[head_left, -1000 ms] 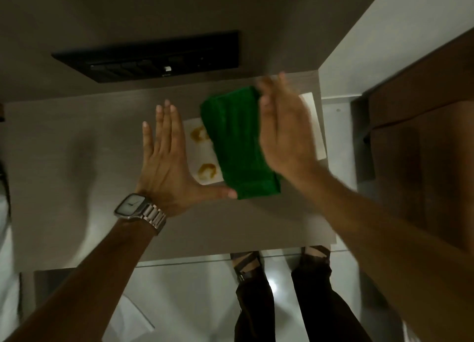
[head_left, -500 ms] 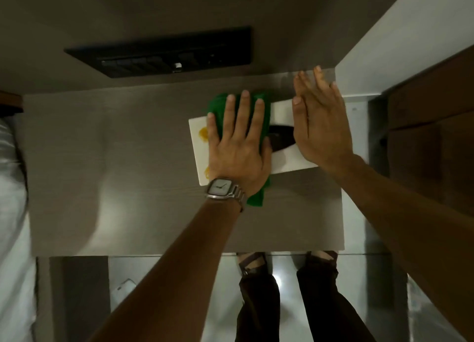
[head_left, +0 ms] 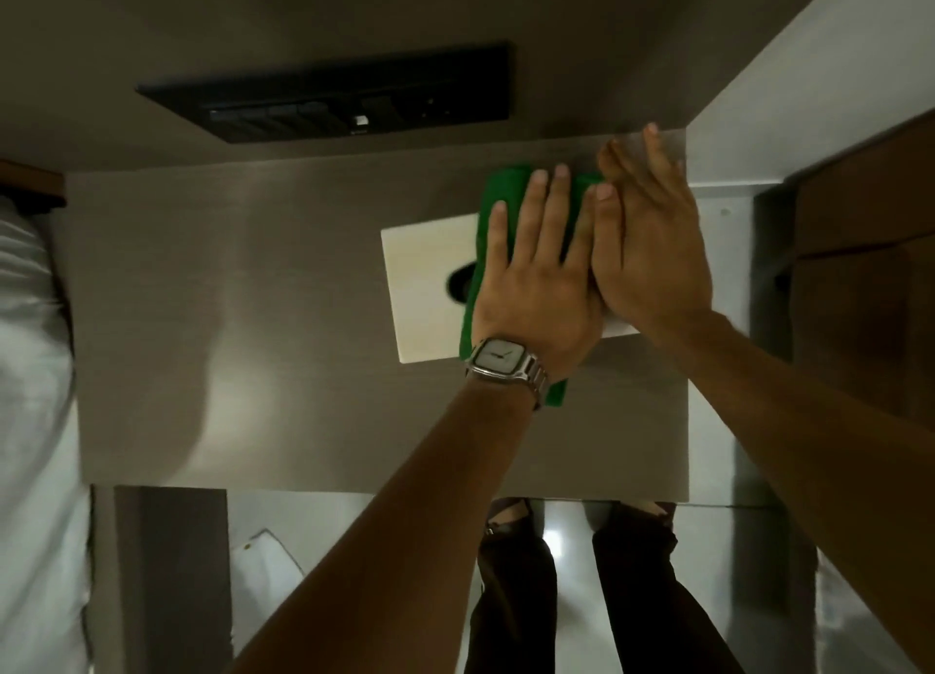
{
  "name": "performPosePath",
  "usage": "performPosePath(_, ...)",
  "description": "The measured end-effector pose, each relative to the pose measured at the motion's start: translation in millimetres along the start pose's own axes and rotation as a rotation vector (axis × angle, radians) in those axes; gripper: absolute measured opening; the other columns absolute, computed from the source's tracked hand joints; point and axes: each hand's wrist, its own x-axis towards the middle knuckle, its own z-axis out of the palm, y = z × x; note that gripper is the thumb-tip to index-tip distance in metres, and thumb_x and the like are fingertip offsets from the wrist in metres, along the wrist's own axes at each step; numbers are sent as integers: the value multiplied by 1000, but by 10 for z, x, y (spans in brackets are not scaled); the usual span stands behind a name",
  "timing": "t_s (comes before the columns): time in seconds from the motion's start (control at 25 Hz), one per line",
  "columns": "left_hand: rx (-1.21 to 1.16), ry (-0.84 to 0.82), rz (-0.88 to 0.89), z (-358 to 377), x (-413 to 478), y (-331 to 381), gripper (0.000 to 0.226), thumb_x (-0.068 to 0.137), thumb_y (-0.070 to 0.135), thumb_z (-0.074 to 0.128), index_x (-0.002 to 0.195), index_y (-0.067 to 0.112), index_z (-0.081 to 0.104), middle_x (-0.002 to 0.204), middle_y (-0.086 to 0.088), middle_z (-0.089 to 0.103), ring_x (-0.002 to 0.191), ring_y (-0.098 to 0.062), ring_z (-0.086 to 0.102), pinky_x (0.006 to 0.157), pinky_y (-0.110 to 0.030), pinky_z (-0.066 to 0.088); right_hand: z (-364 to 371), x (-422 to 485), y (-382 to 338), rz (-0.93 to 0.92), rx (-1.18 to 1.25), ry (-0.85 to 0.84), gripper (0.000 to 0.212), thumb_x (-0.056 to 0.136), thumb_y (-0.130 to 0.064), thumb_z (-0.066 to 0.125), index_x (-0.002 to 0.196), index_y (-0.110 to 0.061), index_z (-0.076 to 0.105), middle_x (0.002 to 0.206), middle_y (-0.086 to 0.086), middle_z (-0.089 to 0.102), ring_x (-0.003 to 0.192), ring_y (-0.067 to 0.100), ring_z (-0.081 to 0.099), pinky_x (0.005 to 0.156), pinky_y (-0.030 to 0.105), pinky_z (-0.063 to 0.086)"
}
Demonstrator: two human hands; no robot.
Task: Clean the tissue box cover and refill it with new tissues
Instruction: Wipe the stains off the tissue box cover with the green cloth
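I see my left hand (head_left: 539, 289) flat, fingers spread, pressing the green cloth (head_left: 498, 203) on the tissue box cover (head_left: 430, 273), whose long axis follows the desk's (head_left: 253, 319) far edge. My right hand (head_left: 652, 248), fingers together and gripping nothing, braces its right end; the uncovered top lies left of the cloth.

Bare forearms; silver square-faced watch (head_left: 501, 361) on left wrist; dark trousers (head_left: 511, 597).

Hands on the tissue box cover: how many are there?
2. The left hand presses flat on the green cloth over the cover; the right hand rests beside it at the cover's right end.
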Motion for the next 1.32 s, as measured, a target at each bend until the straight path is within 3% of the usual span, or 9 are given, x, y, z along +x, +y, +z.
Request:
performPosePath(0.12, -7, -29, 56, -37, -185, -330, 64, 100, 39, 34, 156, 13, 18, 164, -12, 12, 152, -25, 7, 121, -51, 8, -9, -3, 22, -19, 26, -1, 52, 110, -31, 22, 148, -2, 42, 157, 9, 42, 155, 24, 15, 123, 51, 19)
performPosePath(0.36, -50, 30, -509, -102, -117, -575, 66, 100, 45, 26, 155, 7, 20, 163, -14, 18, 151, -29, 6, 121, -52, 5, -4, -17, 40, -28, 7, 12, 52, 110, -32, 23, 148, -3, 43, 156, 8, 44, 155, 25, 16, 123, 51, 20)
performPosePath(0.4, -57, 25, -505, -106, 17, -488, 67, 99, 46, 27, 153, 7, 24, 161, -15, 24, 151, -31, 9, 121, -53, 6, 1, -16, 48, -28, -15, 16, 53, 110, -33, 22, 148, -3, 43, 155, 9, 45, 155, 24, 16, 123, 51, 20)
performPosePath(0.48, -17, 6, -263, -95, 65, -366, 65, 99, 44, 29, 153, 6, 26, 160, -16, 26, 150, -31, 13, 120, -53, 8, 14, 2, 28, -31, -30, 8, 55, 110, -34, 19, 148, -2, 43, 155, 9, 45, 155, 24, 15, 122, 51, 21)
performPosePath(0.6, -13, -36, 25, -103, -276, -497, 65, 100, 38, 32, 155, 6, 19, 163, -14, 16, 151, -26, 8, 121, -50, 9, -16, 23, 25, -32, -21, 17, 55, 109, -33, 19, 148, -2, 42, 156, 10, 44, 155, 25, 15, 122, 52, 21)
performPosePath(0.88, -137, 32, -553, -120, -282, -820, 70, 101, 45, 25, 154, 1, 13, 163, -19, 11, 151, -31, 4, 122, -49, 8, 37, -39, 0, -4, -42, 21, 57, 109, -38, 20, 149, -3, 41, 157, 9, 42, 155, 26, 15, 122, 53, 20)
performPosePath(0.96, -54, 36, -461, -106, -73, -585, 70, 101, 47, 26, 153, 1, 18, 161, -21, 17, 150, -33, 9, 121, -51, 8, 23, -10, 36, -4, -57, 20, 60, 109, -40, 16, 149, -3, 41, 158, 9, 41, 155, 25, 13, 123, 52, 18)
performPosePath(1.12, -14, -19, -32, -11, -345, -344, 68, 101, 43, 31, 154, 3, 17, 163, -17, 14, 151, -28, 7, 122, -46, 6, 12, 16, 42, 2, -48, 5, 58, 109, -39, 17, 150, -3, 38, 159, 8, 38, 155, 23, 12, 124, 51, 15)
performPosePath(1.32, -52, -8, -328, -61, -711, -670, 67, 102, 42, 26, 155, 5, 10, 164, -14, 6, 151, -26, 1, 123, -45, 4, 18, 4, 71, -8, -47, 11, 57, 109, -39, 20, 152, -5, 35, 160, 9, 36, 155, 26, 13, 124, 52, 16)
